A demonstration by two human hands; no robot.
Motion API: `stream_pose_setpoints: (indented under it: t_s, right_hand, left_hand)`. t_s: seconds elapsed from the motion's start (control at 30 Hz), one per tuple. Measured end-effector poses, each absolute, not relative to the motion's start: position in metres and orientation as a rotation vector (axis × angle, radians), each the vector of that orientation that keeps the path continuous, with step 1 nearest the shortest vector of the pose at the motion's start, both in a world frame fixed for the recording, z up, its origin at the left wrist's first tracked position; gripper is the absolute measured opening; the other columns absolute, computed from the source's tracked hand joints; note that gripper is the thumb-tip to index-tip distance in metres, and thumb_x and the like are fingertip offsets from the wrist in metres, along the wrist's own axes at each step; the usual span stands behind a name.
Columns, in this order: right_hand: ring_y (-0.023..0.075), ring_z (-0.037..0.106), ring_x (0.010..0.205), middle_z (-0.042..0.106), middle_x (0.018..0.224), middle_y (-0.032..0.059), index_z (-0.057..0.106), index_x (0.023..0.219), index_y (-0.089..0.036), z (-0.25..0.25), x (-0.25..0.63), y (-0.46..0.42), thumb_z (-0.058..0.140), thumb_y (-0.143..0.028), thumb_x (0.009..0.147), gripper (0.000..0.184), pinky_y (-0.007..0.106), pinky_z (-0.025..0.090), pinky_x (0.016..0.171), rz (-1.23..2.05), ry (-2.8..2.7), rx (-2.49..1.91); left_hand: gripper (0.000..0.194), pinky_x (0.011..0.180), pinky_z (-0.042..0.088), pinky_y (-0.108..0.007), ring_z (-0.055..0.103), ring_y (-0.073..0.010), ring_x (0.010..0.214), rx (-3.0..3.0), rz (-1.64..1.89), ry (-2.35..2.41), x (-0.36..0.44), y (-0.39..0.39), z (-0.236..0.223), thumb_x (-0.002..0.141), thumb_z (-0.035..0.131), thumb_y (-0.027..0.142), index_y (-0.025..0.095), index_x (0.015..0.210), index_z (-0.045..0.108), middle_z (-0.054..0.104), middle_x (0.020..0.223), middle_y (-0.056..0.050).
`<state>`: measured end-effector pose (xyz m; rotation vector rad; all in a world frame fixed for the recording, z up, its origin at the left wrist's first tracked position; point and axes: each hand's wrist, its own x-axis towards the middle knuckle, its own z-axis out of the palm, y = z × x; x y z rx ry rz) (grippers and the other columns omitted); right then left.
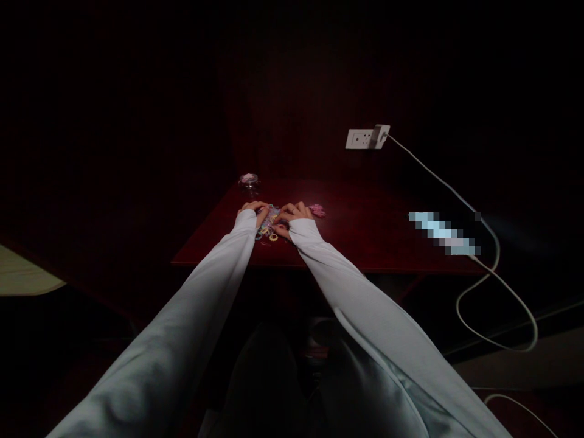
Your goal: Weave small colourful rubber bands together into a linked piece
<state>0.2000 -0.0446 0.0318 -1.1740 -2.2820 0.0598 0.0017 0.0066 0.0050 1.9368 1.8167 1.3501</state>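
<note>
Though partly behind 2 hands (253,207) (294,213), a colourful pile of bands (273,215), grip unclear.

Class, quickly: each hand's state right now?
Left hand: at the colourful pile; grip cannot be told.
Right hand: curled, same pile; grip cannot be told.

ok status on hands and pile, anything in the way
Left hand and right hand at pile of small coloured pieces, grip unclear. Pile spread between them, partly hidden. Nothing visibly blocking; jar beyond left hand, pink bunch beside right.
</note>
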Motion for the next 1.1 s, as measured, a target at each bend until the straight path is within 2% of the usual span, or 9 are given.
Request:
stream_pose_setpoints:
  t_s: [0.17, 0.3, 0.43, 0.67, 0.83, 1.1]
  right_hand:
    - [0.0334, 0.051, 0.126, 0.074, 0.136, 0.0111, 0.089, 0.114, -0.027, 0.034, 0.198, -0.047, 0.077, -0.051, 0.102, 0.028, 0.045, 0.039, 0.107, 0.066, -2.324, -1.168]
    - [0.0329, 0.052, 0.124, 0.074, 0.134, 0.0102, 0.089, 0.108, -0.028, 0.029, 0.195, -0.043, 0.08, -0.048, 0.1, 0.023, 0.045, 0.039, 0.105, 0.059, -2.326, -1.138]
    - [0.0321, 0.051, 0.124, 0.074, 0.133, 0.0093, 0.089, 0.101, -0.029, 0.026, 0.195, -0.038, 0.08, -0.044, 0.1, 0.018, 0.045, 0.039, 0.105, 0.085, -2.329, -1.122]
    - [0.0323, 0.051, 0.124, 0.074, 0.132, 0.0096, 0.09, 0.104, -0.031, 0.022, 0.197, -0.033, 0.077, -0.039, 0.101, 0.015, 0.047, 0.042, 0.106, 0.108, -2.318, -1.113]
    - [0.0316, 0.05, 0.12, 0.075, 0.127, 0.0102, 0.088, 0.101, -0.028, 0.016, 0.193, -0.025, 0.075, -0.043, 0.103, 0.021, 0.046, 0.041, 0.105, 0.125, -2.279, -1.114]
    - [0.031, 0.052, 0.121, 0.076, 0.128, 0.0086, 0.088, 0.105, -0.029, 0.013, 0.198, -0.021, 0.076, -0.043, 0.102, 0.019, 0.048, 0.042, 0.11, 0.189, -2.199, -1.078]
  left_hand:
    - [0.026, 0.116, 0.048, -0.041, 0.069, -0.0297, 0.12, 1.988, 1.362, 1.791, 0.002, 0.004, 0.006, 0.099, 0.061, 0.029, 0.027, 0.101, 0.087, 0.085, 0.119, -0.006]
    - [0.034, 0.119, 0.044, -0.042, 0.067, -0.029, 0.124, 2.028, 1.38, 1.754, 0.003, -0.004, 0.013, 0.106, 0.055, 0.033, 0.029, 0.113, 0.088, 0.082, 0.129, -0.005]
    - [0.04, 0.118, 0.042, -0.044, 0.066, -0.0291, 0.124, 2.009, 1.388, 1.754, 0.005, -0.009, 0.017, 0.111, 0.05, 0.039, 0.031, 0.107, 0.088, 0.082, 0.128, -0.003]
    - [0.055, 0.117, 0.041, -0.044, 0.066, -0.028, 0.12, 1.953, 1.419, 1.736, 0.006, -0.007, 0.017, 0.115, 0.039, 0.047, 0.029, 0.095, 0.087, 0.083, 0.12, -0.004]
    - [0.054, 0.115, 0.041, -0.044, 0.065, -0.029, 0.119, 1.937, 1.42, 1.737, 0.008, -0.009, 0.02, 0.114, 0.042, 0.047, 0.029, 0.088, 0.086, 0.082, 0.116, -0.003]
    - [0.046, 0.117, 0.04, -0.043, 0.064, -0.0277, 0.119, 1.98, 1.408, 1.703, 0.01, -0.016, 0.023, 0.113, 0.045, 0.038, 0.028, 0.089, 0.084, 0.082, 0.117, -0.003]
